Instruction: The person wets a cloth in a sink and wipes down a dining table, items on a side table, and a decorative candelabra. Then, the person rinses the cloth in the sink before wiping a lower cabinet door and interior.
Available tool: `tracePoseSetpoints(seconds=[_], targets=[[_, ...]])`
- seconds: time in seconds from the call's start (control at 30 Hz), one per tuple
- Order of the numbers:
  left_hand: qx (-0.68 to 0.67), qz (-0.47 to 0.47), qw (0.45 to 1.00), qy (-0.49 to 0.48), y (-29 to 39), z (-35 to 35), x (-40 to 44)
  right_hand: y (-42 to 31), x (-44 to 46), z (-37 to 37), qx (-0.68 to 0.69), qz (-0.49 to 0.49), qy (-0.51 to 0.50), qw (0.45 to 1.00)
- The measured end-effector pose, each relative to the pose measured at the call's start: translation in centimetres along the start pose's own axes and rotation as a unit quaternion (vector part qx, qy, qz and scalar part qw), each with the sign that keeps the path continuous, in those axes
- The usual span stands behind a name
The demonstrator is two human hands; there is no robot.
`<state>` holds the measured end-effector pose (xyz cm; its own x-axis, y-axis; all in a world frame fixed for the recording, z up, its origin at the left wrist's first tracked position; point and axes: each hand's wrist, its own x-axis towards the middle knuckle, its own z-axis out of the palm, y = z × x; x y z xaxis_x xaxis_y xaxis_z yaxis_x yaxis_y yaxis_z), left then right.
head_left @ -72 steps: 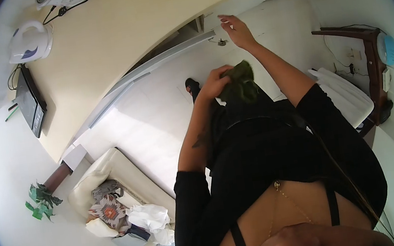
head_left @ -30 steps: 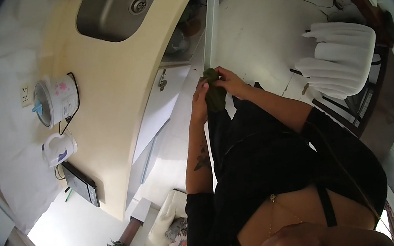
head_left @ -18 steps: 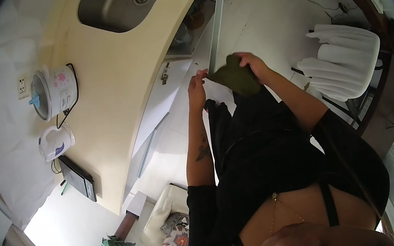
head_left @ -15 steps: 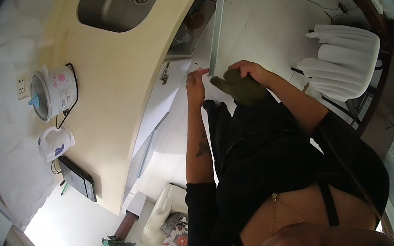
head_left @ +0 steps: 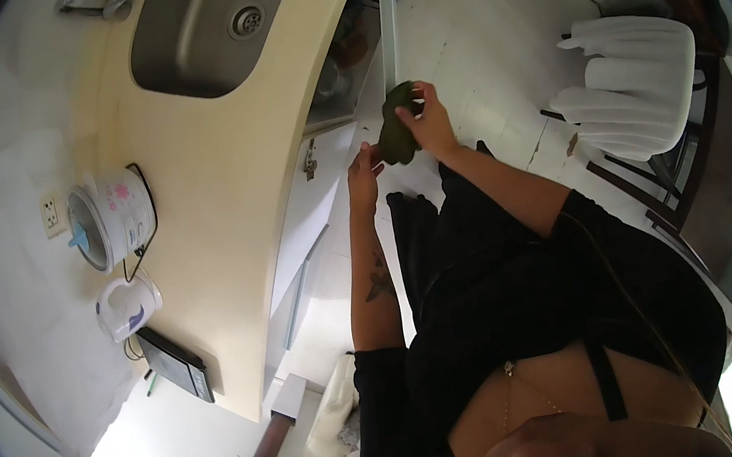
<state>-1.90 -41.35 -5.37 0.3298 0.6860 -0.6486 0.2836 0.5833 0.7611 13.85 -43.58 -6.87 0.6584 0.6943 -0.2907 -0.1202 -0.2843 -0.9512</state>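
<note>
A dark green cloth, bunched up, is in my right hand, its fingers closed round it. The cloth lies against the lower end of an open cabinet door, seen nearly edge-on. Just left of the cloth is my left hand, fingers stretched and apart. Its fingertips reach the cloth's edge; whether they touch it I cannot tell. A second white cabinet door with a metal hinge stands open beside my left hand.
A beige counter with a steel sink runs along the left. On it are a slow cooker, a white kettle and a black flat appliance. A white-covered chair stands right. Items sit inside the open cabinet.
My right hand has moved left and up with the cloth, bringing it to the door's end. My left hand has shifted slightly down. The view has tilted a little.
</note>
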Motion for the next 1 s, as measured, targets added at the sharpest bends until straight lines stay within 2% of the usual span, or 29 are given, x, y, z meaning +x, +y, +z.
tracePoseSetpoints(seconds=[0.07, 0.1, 0.13, 0.2, 0.23, 0.33, 0.37, 0.53, 0.67, 0.7, 0.77, 0.8, 0.87, 0.9, 0.93, 1.0], targets=[[0.012, -0.001, 1.000, 0.014, -0.2, 0.1, 0.2, 0.5, -0.5, 0.4, -0.133, -0.154, -0.006, 0.979], [0.006, 0.012, 1.000, 0.015, -0.3, 0.1, 0.1, 0.3, -0.3, 0.3, -0.208, -0.188, -0.047, 0.959], [0.011, 0.014, 1.000, 0.009, -0.3, 0.1, 0.1, 0.1, 0.1, 0.2, -0.207, -0.188, -0.038, 0.959], [0.124, 0.043, 0.991, 0.003, -0.4, -0.2, 0.5, -0.7, 1.8, 0.3, -0.272, -0.165, -0.100, 0.943], [0.108, 0.056, 0.992, 0.036, -0.6, -0.1, 0.6, -1.2, 3.0, 0.5, -0.271, -0.166, -0.093, 0.943], [0.161, 0.084, 0.982, 0.045, -0.8, -0.5, 0.7, -2.5, 7.6, 1.4, -0.302, -0.162, -0.058, 0.938], [0.173, 0.066, 0.981, 0.050, -0.8, -0.8, 0.8, -3.1, 10.0, 1.6, -0.306, -0.163, -0.031, 0.937], [0.143, 0.062, 0.986, 0.053, 0.4, -0.6, 0.2, -6.2, 23.8, 1.9, -0.348, -0.197, 0.052, 0.915], [0.126, 0.050, 0.989, 0.066, -0.2, -0.5, 0.4, -9.0, 34.5, 2.3, -0.421, -0.152, 0.100, 0.888], [0.104, 0.054, 0.991, 0.066, -0.5, -0.3, 0.2, -8.2, 37.1, 2.6, -0.421, -0.153, 0.096, 0.889], [0.067, 0.032, 0.995, 0.068, 0.2, 0.4, -0.3, -6.1, 40.9, 3.3, -0.332, -0.147, 0.213, 0.907], [0.067, 0.026, 0.995, 0.073, 0.1, 0.4, -0.5, -6.1, 40.0, 3.4, -0.333, -0.143, 0.207, 0.909], [0.072, 0.065, 0.993, 0.061, -0.5, 0.6, -0.7, -8.0, 37.2, 2.9, -0.258, -0.223, 0.217, 0.915], [0.063, 0.039, 0.995, 0.071, -0.6, 0.8, -0.8, -7.7, 36.5, 2.8, -0.237, -0.243, 0.201, 0.919], [0.062, 0.031, 0.995, 0.073, -0.6, 1.0, -1.0, -7.2, 35.6, 2.7, -0.241, -0.238, 0.195, 0.920], [0.002, 0.043, 0.997, 0.068, -0.7, 0.8, -1.3, -6.1, 33.3, 2.2, -0.255, -0.317, 0.144, 0.902]])
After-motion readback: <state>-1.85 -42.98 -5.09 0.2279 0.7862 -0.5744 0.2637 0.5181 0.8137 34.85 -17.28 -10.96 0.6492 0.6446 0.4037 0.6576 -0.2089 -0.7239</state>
